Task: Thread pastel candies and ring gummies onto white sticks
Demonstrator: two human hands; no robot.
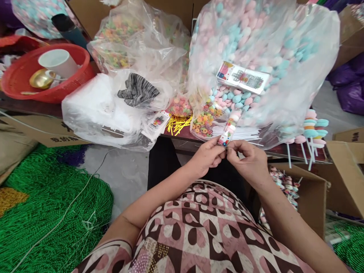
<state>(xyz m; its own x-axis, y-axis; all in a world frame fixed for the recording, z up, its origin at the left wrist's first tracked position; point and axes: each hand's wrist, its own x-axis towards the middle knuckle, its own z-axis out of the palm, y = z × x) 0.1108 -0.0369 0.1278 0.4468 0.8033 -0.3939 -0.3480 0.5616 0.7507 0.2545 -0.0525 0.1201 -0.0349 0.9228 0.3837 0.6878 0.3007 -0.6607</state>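
My left hand (209,156) is closed around the lower end of a wrapped candy skewer (232,123), which tilts up and away over the table edge. White, pink and orange candies show through its clear wrapper, with a dotted printed label near the bottom. Beside it, my right hand (250,161) pinches at the wrapper's gathered bottom; what lies between those fingertips is hidden. Just beyond are white sticks (241,134) and gummy rings (203,122). Yellow twist ties (178,125) lie to the left.
A large bag of pink and blue marshmallows (301,49) carries a stack of printed cards (243,77). Unwrapped candy skewers (313,131) stand at the table's right edge, above a cardboard box (309,197). A red basin (17,85) is far left; green bead strings (57,212) cover the floor.
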